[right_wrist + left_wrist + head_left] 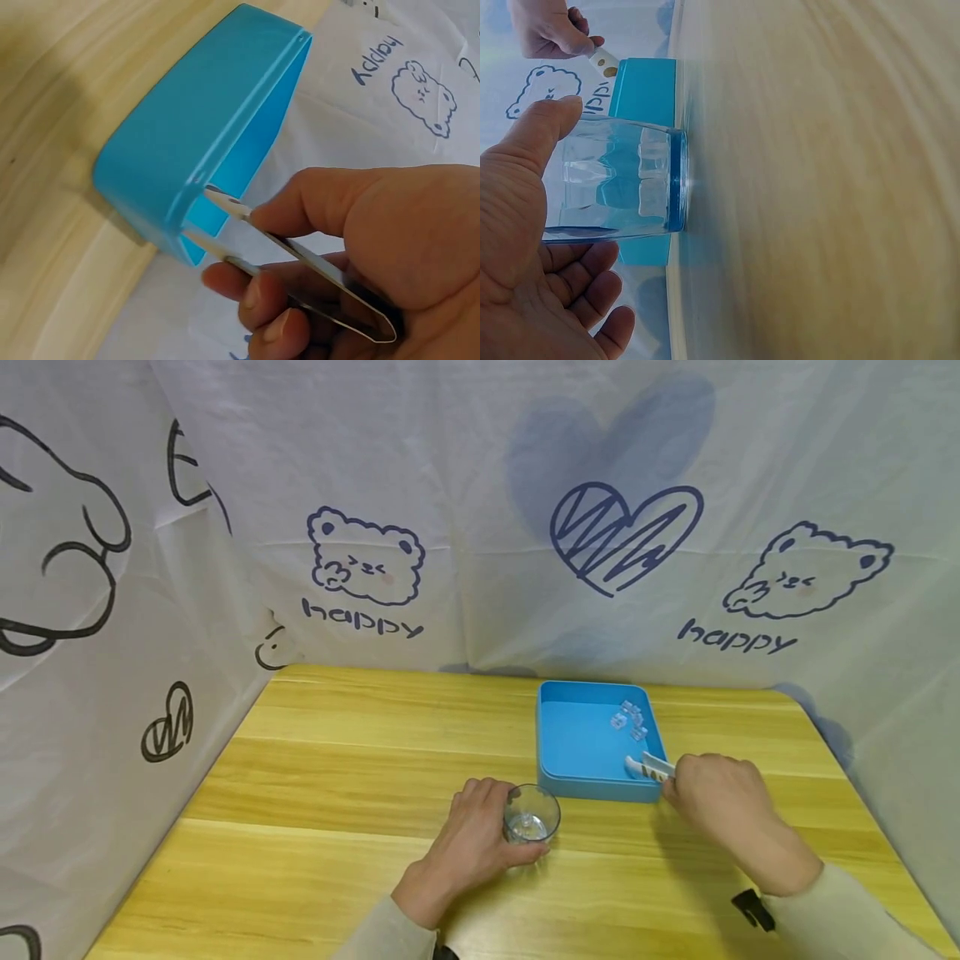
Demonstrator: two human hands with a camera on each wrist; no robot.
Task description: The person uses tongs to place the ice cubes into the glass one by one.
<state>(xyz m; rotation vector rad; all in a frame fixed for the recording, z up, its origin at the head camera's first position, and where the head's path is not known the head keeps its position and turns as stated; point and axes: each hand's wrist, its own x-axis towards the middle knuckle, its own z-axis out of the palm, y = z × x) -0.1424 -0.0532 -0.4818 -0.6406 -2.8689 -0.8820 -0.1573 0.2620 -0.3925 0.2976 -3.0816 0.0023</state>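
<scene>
My left hand [476, 835] holds a clear drinking glass [542, 802] by its side, thumb on one side and fingers on the other. The glass stands upright on the table, with clear cube-like pieces [651, 196] at its bottom. In my right hand [720, 797] is a pair of small tongs [304, 255], pinched between thumb and fingers, with metal arms and pale, spotted tips. The tips are apart and reach over the near right rim of a blue tray [573, 743]. Several small clear cubes [618, 721] lie in its far right part.
The wood-grain table [315, 777] runs in front of a white cloth backdrop [480, 527] with drawn bears and hearts. Another cloth wall [202, 635] closes the left side. A black strap end [752, 910] hangs by the right sleeve.
</scene>
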